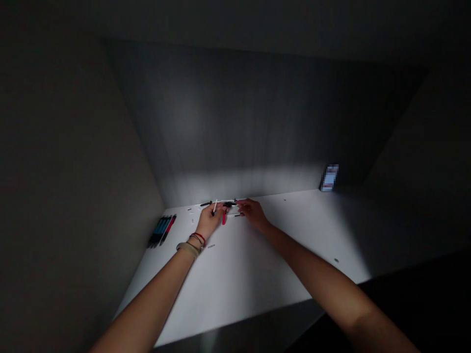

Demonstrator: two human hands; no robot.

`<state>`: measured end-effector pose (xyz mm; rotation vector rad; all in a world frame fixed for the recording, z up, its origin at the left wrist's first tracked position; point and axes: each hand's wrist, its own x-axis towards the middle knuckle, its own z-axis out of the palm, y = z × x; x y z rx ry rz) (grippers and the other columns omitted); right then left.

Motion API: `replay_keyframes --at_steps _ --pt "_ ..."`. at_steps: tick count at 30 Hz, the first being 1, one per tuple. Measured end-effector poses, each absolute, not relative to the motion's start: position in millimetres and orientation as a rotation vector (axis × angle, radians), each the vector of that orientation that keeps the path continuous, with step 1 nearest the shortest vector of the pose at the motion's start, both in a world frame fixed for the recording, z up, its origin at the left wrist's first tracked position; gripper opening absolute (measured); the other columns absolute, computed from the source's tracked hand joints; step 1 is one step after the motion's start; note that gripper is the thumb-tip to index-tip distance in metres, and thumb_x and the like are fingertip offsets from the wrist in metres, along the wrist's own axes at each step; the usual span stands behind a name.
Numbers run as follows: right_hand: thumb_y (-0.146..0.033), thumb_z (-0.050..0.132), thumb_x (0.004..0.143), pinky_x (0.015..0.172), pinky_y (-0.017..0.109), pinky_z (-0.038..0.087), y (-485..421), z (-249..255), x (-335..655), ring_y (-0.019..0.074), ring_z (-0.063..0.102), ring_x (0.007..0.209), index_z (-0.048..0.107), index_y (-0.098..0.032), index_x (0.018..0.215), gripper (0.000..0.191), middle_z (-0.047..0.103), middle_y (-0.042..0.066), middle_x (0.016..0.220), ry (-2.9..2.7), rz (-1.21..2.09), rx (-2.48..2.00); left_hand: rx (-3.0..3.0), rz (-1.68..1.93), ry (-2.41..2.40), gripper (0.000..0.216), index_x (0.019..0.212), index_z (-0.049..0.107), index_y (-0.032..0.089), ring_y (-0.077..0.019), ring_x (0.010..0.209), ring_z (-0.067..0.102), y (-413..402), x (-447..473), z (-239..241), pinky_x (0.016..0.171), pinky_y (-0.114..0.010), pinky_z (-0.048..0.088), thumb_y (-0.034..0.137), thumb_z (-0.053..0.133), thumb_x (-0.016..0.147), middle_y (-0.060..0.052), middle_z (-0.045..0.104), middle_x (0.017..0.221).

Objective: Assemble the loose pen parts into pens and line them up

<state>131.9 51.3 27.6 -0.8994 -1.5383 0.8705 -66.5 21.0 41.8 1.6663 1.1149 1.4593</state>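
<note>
Hands worked at the centre of the frame, far back on the white bench (257,274), where it met the grey rear wall. I watched the left hand (209,221), bracelets (197,240) on its wrist, with its fingers (218,212) curled together on a thin white rod (215,206) that stuck up, tilted, out of the grip. A red pen piece (223,218) lay just beside that hand, between the two hands. The right hand (252,214) rested palm down to the right of it, fingertips at a black pen part (229,204); at that size I could not tell whether those fingers were pinched on it or only touching. Another black piece (205,204) lay left of the rod, near the wall. A row of pens (162,231), blue, black and red, sat side by side at the left edge of the lit bench, well apart from the hands. A blurred small box (328,177) stood at the right against the wall. Tiny loose bits (211,246) dotted the bench.
</note>
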Motion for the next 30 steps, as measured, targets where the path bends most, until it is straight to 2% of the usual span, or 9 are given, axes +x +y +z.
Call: replay_keyframes --at_steps 7,12,15,19,23,30 --pt "-0.044 0.068 0.083 0.054 0.024 0.056 41 38 128 0.0141 0.064 0.065 0.072 -0.019 0.092 0.027 0.071 0.003 0.078 -1.634 0.776 -0.873 1.784 1.356 1.14 0.039 0.101 0.077 0.016 -0.0264 0.1 0.071 20 -62 34 0.096 -0.038 0.052 0.049 0.066 0.082 -0.011 0.079 0.106" --pt "-0.031 0.063 0.088 0.07 0.027 0.055 42 40 133 0.0152 0.067 0.073 0.071 -0.018 0.088 0.015 0.074 0.005 0.085 -1.746 0.578 -0.977 1.763 1.403 1.167 0.036 0.101 0.077 0.017 -0.0264 0.1 0.071 20 -63 36 0.097 -0.038 0.051 0.046 0.066 0.083 -0.011 0.079 0.104" --pt "-0.023 0.069 0.085 0.075 0.028 0.053 42 36 135 0.0152 0.067 0.074 0.072 -0.017 0.089 0.008 0.074 0.005 0.091 -1.909 0.556 -1.079 1.725 1.472 1.213 0.032 0.096 0.077 0.017 -0.0263 0.098 0.07 20 -65 39 0.096 -0.038 0.05 0.044 0.066 0.083 -0.01 0.079 0.1" --pt "-0.019 0.08 0.078 0.079 0.029 0.051 38 27 135 0.0177 0.067 0.085 0.075 -0.017 0.099 0.023 0.07 0.007 0.102 -2.189 0.559 -1.06 1.647 1.56 1.233 0.028 0.093 0.075 0.017 -0.0241 0.094 0.07 18 -65 44 0.093 -0.036 0.051 0.042 0.068 0.082 -0.008 0.078 0.096" --pt "-0.018 0.078 0.082 0.084 0.03 0.049 36 23 133 0.018 0.065 0.09 0.075 -0.016 0.105 0.023 0.067 0.009 0.104 -2.29 0.507 -1.087 1.605 1.604 1.22 0.027 0.093 0.073 0.016 -0.0223 0.091 0.07 16 -64 49 0.092 -0.035 0.051 0.04 0.067 0.083 -0.009 0.078 0.091" --pt "-0.012 0.072 0.086 0.084 0.027 0.046 32 29 129 0.0155 0.061 0.086 0.076 -0.016 0.088 0.006 0.064 0.005 0.095 -2.36 0.498 -1.023 1.65 1.604 1.242 0.029 0.094 0.073 0.015 -0.0232 0.091 0.07 13 -63 52 0.092 -0.036 0.051 0.041 0.065 0.084 -0.009 0.077 0.092"
